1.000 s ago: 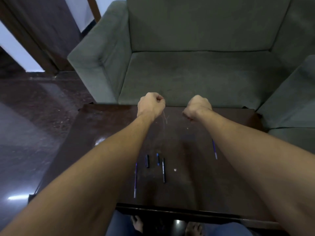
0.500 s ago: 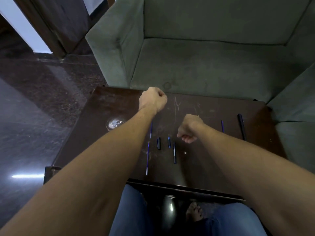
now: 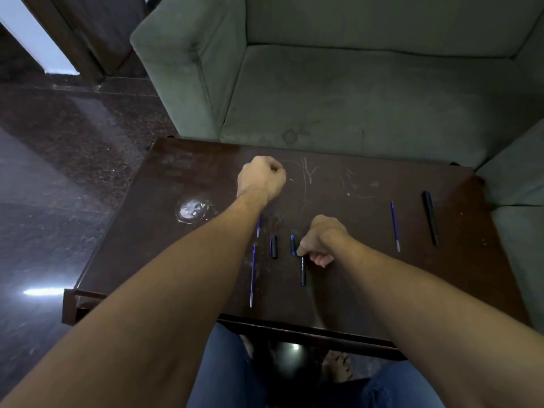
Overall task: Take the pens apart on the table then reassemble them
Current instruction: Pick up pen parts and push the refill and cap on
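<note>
Pen parts lie on the glossy, scratched dark wooden table (image 3: 368,275): thin blue refills (image 3: 252,275) at 6 and 3 o'clock, three stubby black pieces, one tapered black barrel (image 3: 430,217). Right hand (image 3: 319,241) pinches a black barrel section (image 3: 303,270); left hand (image 3: 260,179) is clenched.

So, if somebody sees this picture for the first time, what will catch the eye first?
Two bare forearms fill the foreground; the right hand is closed at the top of a black barrel mid-table, and the left hand is a fist farther back. Pen parts lie in a row near them: a blue refill, a black cap and a blue piece. Another refill and a black pen lie apart at the right, with a green sofa behind the table.
</note>
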